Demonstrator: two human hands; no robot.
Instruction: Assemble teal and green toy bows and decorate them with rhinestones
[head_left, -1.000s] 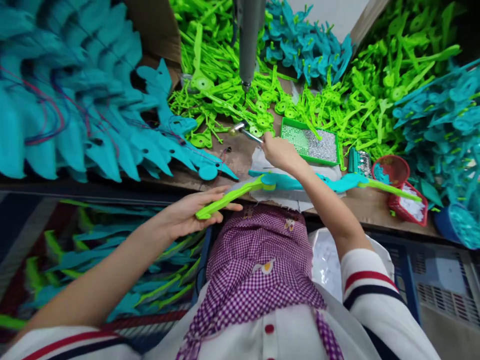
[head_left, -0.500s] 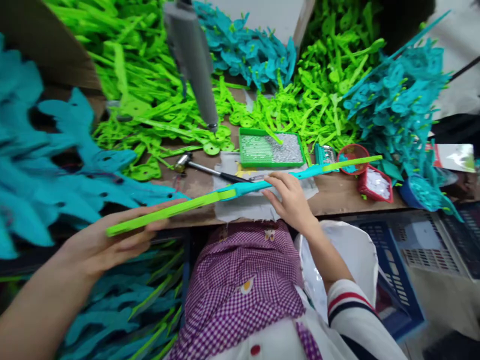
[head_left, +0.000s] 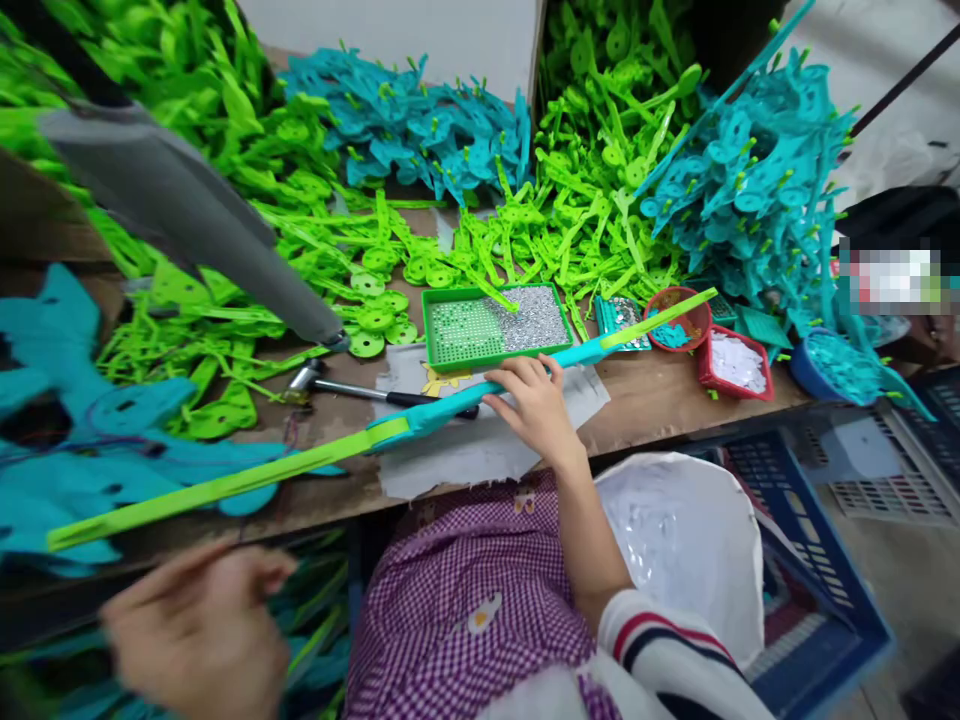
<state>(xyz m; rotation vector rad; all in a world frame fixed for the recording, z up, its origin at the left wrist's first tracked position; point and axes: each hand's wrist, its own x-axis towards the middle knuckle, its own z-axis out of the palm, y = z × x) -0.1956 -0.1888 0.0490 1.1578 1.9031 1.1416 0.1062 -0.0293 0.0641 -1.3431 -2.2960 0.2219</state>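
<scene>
My right hand (head_left: 534,405) grips the teal middle (head_left: 442,408) of a long, thin plastic piece, thumb on the near side and fingers over the top. Bright green arms stick out from both ends of it: a longer left arm (head_left: 225,482) and a shorter right arm (head_left: 660,318). The piece slants over the bench, rising to the right. Below its left end my left hand (head_left: 202,630) is apart from it, blurred by motion, with thumb and fingers apart and nothing visible in them. Under the piece lies a hammer (head_left: 352,388) on a white cloth (head_left: 420,465).
A grey tool (head_left: 202,230) slants in from the upper left. Behind the green tray (head_left: 457,362) of small metal parts lie green pieces (head_left: 600,200) and teal pieces (head_left: 420,130). Large teal shapes (head_left: 135,410) lie left. A red basket (head_left: 735,385) and blue bowl (head_left: 832,370) stand right.
My left hand has let go of the green arm and moved down toward me. My right hand still holds the teal middle. The view has shifted and turned.
</scene>
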